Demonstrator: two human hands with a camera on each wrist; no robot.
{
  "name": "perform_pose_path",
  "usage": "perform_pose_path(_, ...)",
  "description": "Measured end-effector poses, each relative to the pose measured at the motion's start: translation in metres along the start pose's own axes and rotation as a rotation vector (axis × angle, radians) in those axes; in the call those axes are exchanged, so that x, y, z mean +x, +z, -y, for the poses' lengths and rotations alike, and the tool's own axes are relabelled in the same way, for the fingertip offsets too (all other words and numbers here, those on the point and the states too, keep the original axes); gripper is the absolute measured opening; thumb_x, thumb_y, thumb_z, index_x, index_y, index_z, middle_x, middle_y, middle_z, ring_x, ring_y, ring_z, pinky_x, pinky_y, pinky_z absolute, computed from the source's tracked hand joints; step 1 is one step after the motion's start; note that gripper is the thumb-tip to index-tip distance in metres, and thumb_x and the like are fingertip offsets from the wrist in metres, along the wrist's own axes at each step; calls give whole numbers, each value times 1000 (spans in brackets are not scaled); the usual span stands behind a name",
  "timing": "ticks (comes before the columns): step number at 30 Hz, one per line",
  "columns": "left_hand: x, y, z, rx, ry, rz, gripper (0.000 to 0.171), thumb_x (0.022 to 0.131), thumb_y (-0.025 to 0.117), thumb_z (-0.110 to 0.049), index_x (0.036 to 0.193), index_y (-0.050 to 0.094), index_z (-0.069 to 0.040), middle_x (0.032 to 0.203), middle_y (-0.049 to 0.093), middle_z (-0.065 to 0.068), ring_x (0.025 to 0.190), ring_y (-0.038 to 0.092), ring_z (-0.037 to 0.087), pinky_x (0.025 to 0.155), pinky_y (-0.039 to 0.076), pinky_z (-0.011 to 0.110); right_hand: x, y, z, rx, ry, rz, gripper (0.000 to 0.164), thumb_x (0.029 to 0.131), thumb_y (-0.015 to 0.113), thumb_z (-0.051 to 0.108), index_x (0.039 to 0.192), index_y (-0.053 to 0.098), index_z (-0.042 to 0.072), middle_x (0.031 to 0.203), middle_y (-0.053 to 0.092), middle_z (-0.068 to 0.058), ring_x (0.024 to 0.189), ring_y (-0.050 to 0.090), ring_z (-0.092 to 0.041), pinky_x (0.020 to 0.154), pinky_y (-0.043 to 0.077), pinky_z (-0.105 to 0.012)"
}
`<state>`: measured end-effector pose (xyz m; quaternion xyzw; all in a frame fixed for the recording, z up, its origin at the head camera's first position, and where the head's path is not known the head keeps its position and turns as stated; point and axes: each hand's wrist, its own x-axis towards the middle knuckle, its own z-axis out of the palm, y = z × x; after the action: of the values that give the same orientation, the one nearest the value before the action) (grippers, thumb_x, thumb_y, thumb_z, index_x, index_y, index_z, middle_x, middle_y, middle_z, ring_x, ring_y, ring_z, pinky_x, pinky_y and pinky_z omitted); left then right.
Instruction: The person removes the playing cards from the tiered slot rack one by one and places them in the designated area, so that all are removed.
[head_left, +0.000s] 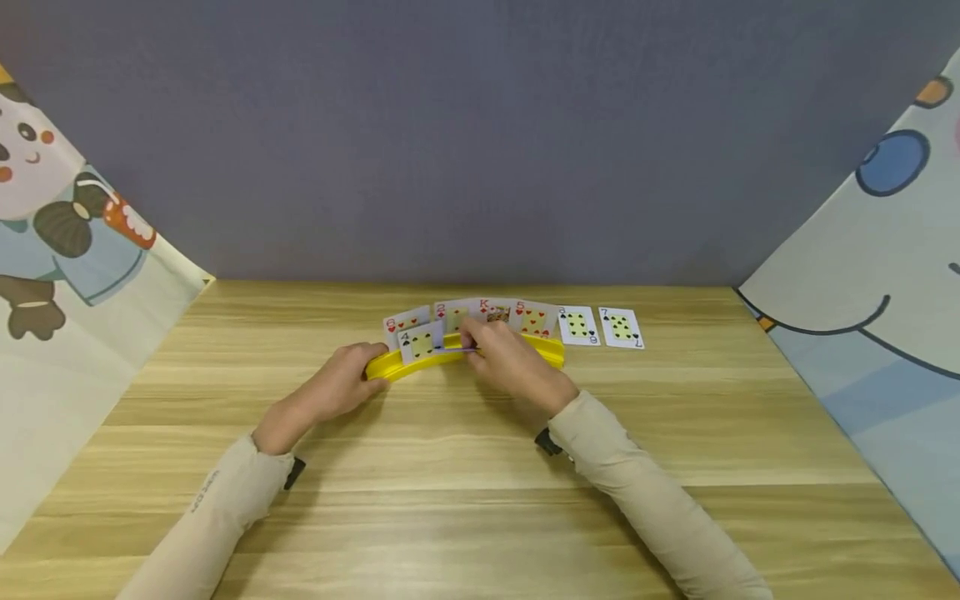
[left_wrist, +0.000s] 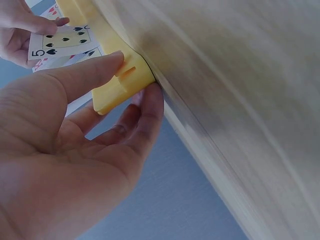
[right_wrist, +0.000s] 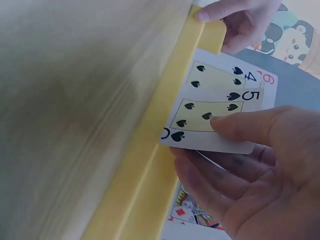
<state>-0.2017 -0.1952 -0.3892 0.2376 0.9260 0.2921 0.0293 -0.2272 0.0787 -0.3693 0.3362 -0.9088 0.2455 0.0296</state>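
My left hand (head_left: 348, 379) grips the left end of a curved yellow card holder (head_left: 553, 352), thumb on the near side and fingers beyond it. Between thumb and fingers, my right hand (head_left: 513, 360) pinches a five of spades (right_wrist: 192, 114) at the holder's front, its edge overlapping the four of spades (head_left: 420, 344). Behind these, a back row stands in the holder: a six of hearts (head_left: 408, 319), a red two (head_left: 444, 310), a king of diamonds (head_left: 498, 314) and a five of hearts (head_left: 534, 320). The right hand partly hides the row's middle.
Just right of the holder, a six of spades (head_left: 577, 325) and a seven of spades (head_left: 620, 327) lie face up on the wooden table (head_left: 420, 517). A grey wall panel (head_left: 480, 150) rises behind, with cartoon-printed panels at both sides.
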Motion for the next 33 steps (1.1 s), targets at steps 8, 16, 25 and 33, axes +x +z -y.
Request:
perform_pose_path(8, 0, -2, 0, 1, 23, -6, 25, 87, 73, -1, 110, 65, 4, 97, 66, 15, 76, 53, 19, 65, 45, 32, -3, -20, 6, -30, -31, -52, 10, 93, 63, 0, 102, 64, 4, 94, 69, -5, 71, 60, -9, 65, 51, -23)
perform_pose_path(16, -2, -2, 2, 4, 26, -8, 24, 87, 73, -1, 109, 65, 4, 96, 66, 14, 74, 52, 19, 63, 44, 31, -20, -39, 11, 4, -105, -130, 26, 97, 64, 9, 122, 62, 4, 71, 59, 4, 54, 46, -5, 53, 42, -25)
perform_pose_path(25, -4, -3, 6, 12, 16, 3, 27, 87, 73, -1, 112, 64, 6, 102, 67, 18, 76, 53, 19, 65, 45, 32, -40, -53, 7, 97, -168, -268, 12, 96, 65, 5, 108, 62, 5, 80, 65, -1, 67, 58, -9, 60, 49, -25)
perform_pose_path(33, -5, -3, 6, -2, 22, -2, 25, 88, 72, 0, 112, 65, 4, 102, 67, 17, 77, 53, 18, 65, 45, 31, -58, -66, 0, 70, -161, -340, 7, 95, 61, 0, 98, 64, 5, 90, 68, -3, 75, 62, -13, 66, 53, -27)
